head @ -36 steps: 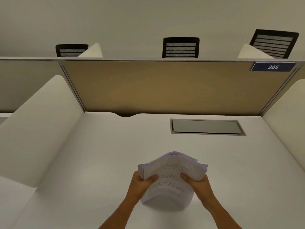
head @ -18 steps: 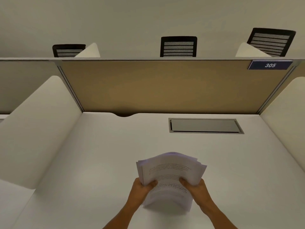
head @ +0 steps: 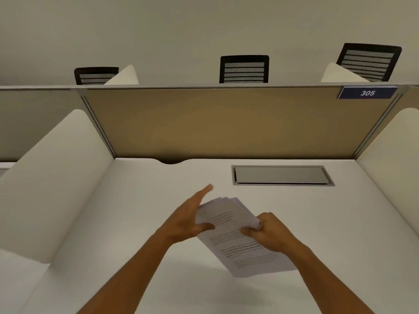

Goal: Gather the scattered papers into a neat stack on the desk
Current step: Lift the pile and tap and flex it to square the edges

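A bundle of white printed papers is held tilted above the white desk, its lower edge near the desk surface. My right hand grips the bundle's right edge, thumb on the top sheet. My left hand lies flat against the bundle's left edge with fingers stretched out and thumb on the top sheet. The sheets' top edges fan slightly at the far end.
A tan partition closes the desk's back, with a blue "305" sign. White side dividers flank the desk. A grey cable hatch is set in the desk. Three black chair backs show beyond.
The bundle has turned from upright and facing me to tilted leftward. My left hand let go of its grip and flattened along the left edge; both hands moved up in the view.
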Action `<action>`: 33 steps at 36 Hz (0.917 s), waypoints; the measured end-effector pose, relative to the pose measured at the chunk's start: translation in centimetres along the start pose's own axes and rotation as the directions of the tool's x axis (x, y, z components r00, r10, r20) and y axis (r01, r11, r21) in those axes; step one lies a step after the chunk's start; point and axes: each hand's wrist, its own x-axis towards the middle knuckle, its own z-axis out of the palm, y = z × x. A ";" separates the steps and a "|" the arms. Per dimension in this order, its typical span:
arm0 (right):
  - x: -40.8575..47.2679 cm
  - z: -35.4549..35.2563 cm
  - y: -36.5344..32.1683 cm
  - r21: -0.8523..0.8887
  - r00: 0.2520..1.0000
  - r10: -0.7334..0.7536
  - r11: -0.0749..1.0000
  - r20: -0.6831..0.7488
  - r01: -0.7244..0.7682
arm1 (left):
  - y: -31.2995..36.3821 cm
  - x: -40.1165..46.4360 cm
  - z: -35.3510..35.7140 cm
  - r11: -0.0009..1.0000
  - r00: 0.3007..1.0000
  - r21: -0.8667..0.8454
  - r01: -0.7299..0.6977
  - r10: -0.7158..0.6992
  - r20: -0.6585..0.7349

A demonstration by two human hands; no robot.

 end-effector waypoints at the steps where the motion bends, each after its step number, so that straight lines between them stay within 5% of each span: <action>1: 0.1 -0.2 -0.6 -0.076 1.000 -0.018 0.997 0.025 0.020 | 0.5 0.3 0.1 0.999 0.999 -0.041 0.000 0.002 0.044; 6: 0.1 -0.8 -2.3 -0.281 0.989 -0.075 0.954 0.124 0.108 | 1.1 0.2 1.2 0.976 0.999 -0.216 0.037 -0.037 0.006; 15: -1.2 -2.5 1.4 -0.186 0.978 -0.044 0.979 0.202 0.082 | -1.3 -2.9 5.2 0.827 0.903 -0.506 0.244 -0.384 -0.192; 21: -3.8 -2.1 6.5 0.216 0.998 0.022 0.976 0.051 -0.033 | -3.1 -4.7 6.2 0.720 0.809 -0.622 0.309 -0.542 -0.226; 28: -4.7 2.1 9.9 0.583 0.951 0.231 0.809 -0.204 -0.072 | -4.5 -5.2 7.1 0.685 0.804 -0.624 0.376 -0.576 -0.148; 33: -4.4 4.4 9.4 0.622 0.935 0.287 0.776 -0.208 -0.099 | -4.9 -5.8 7.5 0.681 0.800 -0.633 0.369 -0.579 -0.156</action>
